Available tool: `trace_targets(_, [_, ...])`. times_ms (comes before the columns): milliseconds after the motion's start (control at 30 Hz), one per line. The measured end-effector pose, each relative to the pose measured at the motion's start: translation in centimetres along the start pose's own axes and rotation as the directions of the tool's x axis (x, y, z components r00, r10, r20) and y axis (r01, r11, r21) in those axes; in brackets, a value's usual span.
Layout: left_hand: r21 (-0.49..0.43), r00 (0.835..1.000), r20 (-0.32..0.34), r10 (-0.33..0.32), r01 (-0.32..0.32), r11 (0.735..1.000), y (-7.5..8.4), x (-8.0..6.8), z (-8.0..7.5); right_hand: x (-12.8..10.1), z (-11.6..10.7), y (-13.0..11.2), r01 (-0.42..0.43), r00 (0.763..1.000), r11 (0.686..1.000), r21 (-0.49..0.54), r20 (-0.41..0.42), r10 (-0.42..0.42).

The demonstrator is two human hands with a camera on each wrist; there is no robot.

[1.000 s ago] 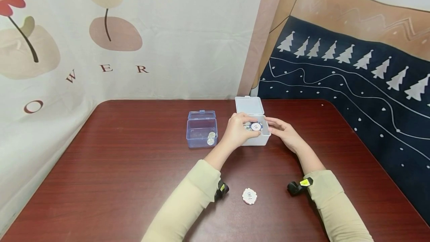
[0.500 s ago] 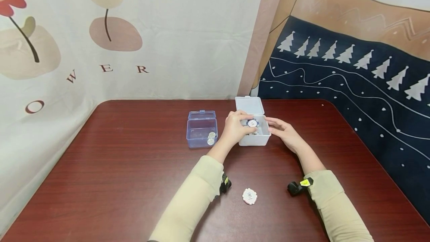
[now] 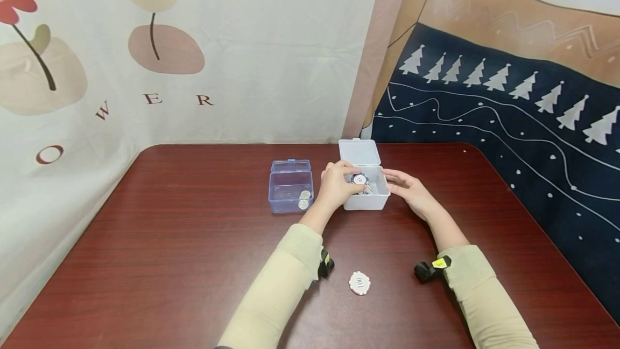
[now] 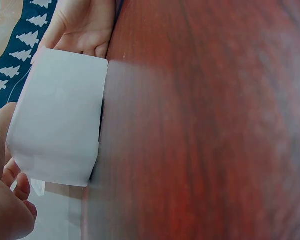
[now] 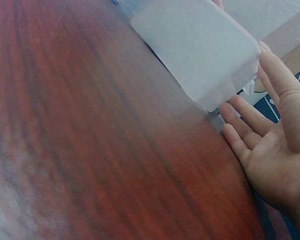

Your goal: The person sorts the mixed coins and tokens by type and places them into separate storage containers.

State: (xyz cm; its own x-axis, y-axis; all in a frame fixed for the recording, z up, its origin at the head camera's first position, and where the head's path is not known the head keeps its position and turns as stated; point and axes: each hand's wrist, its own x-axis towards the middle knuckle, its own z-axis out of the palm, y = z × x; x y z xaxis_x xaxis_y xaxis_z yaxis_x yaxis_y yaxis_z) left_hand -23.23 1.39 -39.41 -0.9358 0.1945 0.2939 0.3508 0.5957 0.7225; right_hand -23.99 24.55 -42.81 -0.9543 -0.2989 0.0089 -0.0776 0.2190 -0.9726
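In the head view my left hand (image 3: 336, 186) reaches over the left rim of a white plastic box (image 3: 367, 203). It pinches a blue-and-white poker chip (image 3: 360, 179) between thumb and fingers, inside the box opening. More chips (image 3: 368, 189) show on the box floor beside it. My right hand (image 3: 409, 192) touches the box's right side with fingers extended. In the right wrist view, the thumb of that right hand (image 5: 285, 145) lies at the box corner. The left wrist view shows the box front (image 4: 60, 115), which hides the held chip, and part of my left hand (image 4: 7, 200).
A blue translucent box (image 3: 281, 206) with its lid raised stands to the left, with silvery coin-like discs (image 3: 304, 199) in it. One white chip (image 3: 360, 283) lies on the table (image 3: 194, 241) between my forearms. The white box's lid (image 3: 360, 152) is tipped back. Printed cloths hang behind.
My left hand has moved slightly left and the pinched chip with it, from over the box's front to further inside the opening. My right hand has stayed at the box's side.
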Motion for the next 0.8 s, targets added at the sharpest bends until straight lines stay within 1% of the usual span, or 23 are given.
trace_targets(367, [0.027, 0.997, 0.029, -0.072, 0.072, 0.997, -0.07, 0.02, 0.19, 0.00, -0.03, -0.07, -0.005, 1.000, 1.000, 0.006, 0.005, 0.005])
trace_targets(533, [0.047, 0.997, 0.043, -0.069, 0.067, 0.997, 0.08, 0.03, 0.04, 0.06, -0.02, -0.01, 0.005, 1.000, 1.000, 0.000, 0.001, -0.005])
trace_targets(700, [0.036, 0.997, 0.048, -0.065, 0.063, 0.997, -0.04, -0.04, 0.03, 0.01, 0.01, -0.01, 0.005, 1.000, 1.000, 0.001, 0.000, -0.005])
trace_targets(800, [0.024, 0.998, 0.044, -0.049, 0.048, 0.999, -0.16, -0.10, 0.03, 0.00, 0.01, 0.04, 0.006, 1.000, 1.000, 0.006, 0.002, -0.006])
